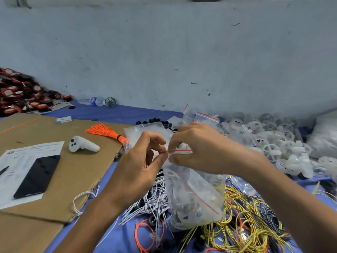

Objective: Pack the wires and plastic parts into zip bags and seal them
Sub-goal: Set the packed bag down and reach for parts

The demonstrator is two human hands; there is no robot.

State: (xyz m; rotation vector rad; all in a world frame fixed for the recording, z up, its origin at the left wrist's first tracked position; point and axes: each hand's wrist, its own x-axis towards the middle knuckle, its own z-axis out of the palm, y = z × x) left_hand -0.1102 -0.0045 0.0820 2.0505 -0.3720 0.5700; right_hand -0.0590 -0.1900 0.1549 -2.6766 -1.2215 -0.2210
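Clear zip bag (193, 194), red seal line, holds plastic parts; left hand (140, 167) and right hand (198, 148) pinch its top edge; bottle (93, 101) label at 11 o'clock illegible.

Probably a packing workshop: heaped plastic parts (284, 143), loose wires (242, 216), bare wall (164, 52).

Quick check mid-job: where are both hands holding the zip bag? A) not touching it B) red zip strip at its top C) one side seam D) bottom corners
B: the left hand and right hand both pinch the zip bag along the red zip strip, its filled bottom hanging below.
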